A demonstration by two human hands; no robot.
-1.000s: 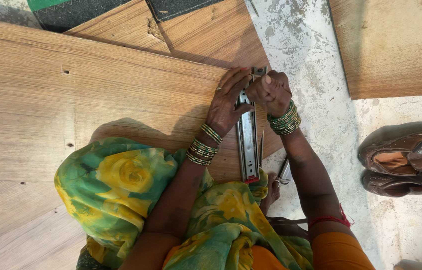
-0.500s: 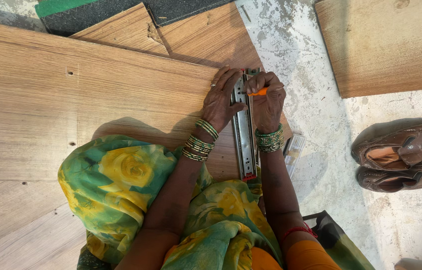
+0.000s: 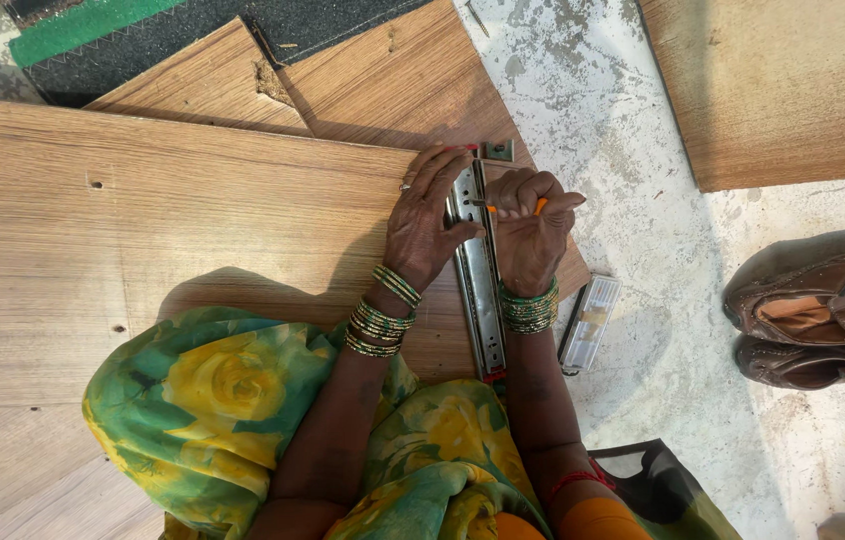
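A long metal drawer slide lies along the right edge of a large wooden board. My left hand presses flat on the board and steadies the slide's upper part with thumb and fingers. My right hand is closed around an orange pencil, whose tip touches the slide near its top end. Green bangles sit on both wrists.
A small clear plastic box lies on the concrete floor right of the board. A pair of brown shoes stands at the right. Another wooden panel is at top right. Black and green mats and plywood pieces lie at the top.
My right hand has shifted down from the slide's top end and now holds the orange pencil against the slide. The plastic box has come into view beside the board.
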